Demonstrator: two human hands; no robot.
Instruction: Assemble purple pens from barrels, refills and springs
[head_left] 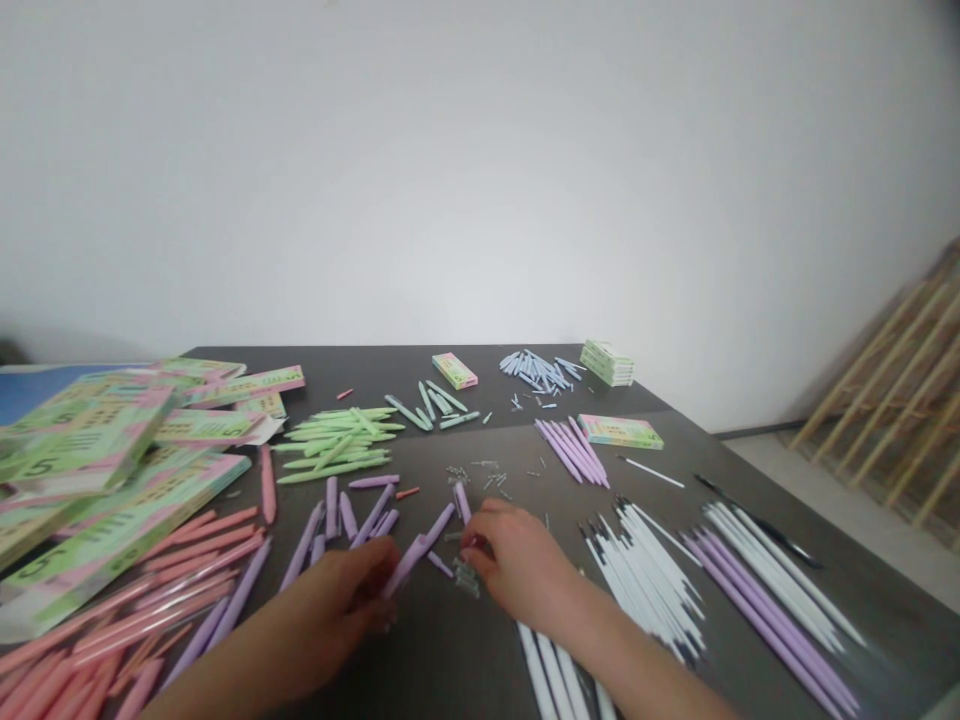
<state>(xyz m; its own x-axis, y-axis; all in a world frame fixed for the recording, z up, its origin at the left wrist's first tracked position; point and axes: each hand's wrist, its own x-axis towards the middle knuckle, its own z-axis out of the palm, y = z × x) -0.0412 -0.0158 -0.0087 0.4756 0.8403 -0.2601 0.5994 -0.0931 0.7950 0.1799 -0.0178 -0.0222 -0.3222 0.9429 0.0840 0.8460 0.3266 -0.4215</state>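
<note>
My left hand (349,595) is closed around a purple pen barrel (406,565), which points up and to the right. Another purple barrel (440,526) lies just beyond its tip. My right hand (521,560) has its thumb and fingertips curled together low over the table; whatever they may pinch is hidden. Small clear plastic parts (466,578) lie under those fingers, and a purple piece (462,502) is just behind them. Tiny metal springs (495,482) are scattered farther back. Several loose purple pen parts (373,515) surround the far side of my left hand.
Coral pen parts (202,545) and printed boxes (112,440) crowd the left. Green pens (337,440) and blue parts (536,370) lie farther back. White refills (645,570), assembled purple pens (570,450), long purple rods (765,620) and a black pen (772,535) occupy the right.
</note>
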